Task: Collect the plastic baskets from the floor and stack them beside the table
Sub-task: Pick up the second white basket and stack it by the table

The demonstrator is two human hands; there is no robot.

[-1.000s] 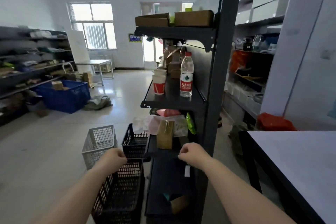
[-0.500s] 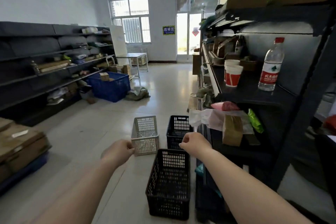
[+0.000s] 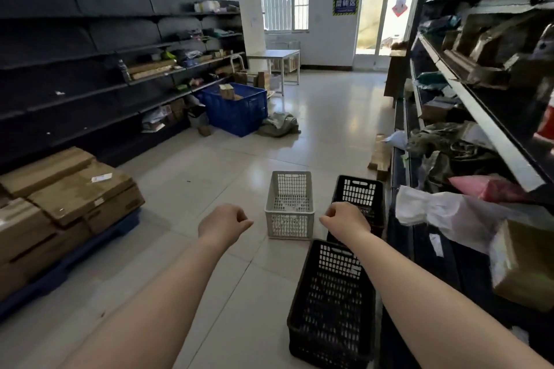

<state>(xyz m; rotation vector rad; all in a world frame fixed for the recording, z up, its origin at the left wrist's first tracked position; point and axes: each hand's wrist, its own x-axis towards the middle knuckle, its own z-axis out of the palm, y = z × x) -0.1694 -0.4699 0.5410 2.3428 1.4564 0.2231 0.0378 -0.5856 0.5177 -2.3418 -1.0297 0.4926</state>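
Baskets sit on the floor (image 3: 209,177): a white one (image 3: 289,204), and two black ones (image 3: 332,305) (image 3: 362,198) right of it. Both hands (image 3: 223,220) (image 3: 344,217) hover curled loosely, holding nothing.

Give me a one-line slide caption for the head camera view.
Both empty hands, left and right, reach toward a white basket and two black baskets on the floor.
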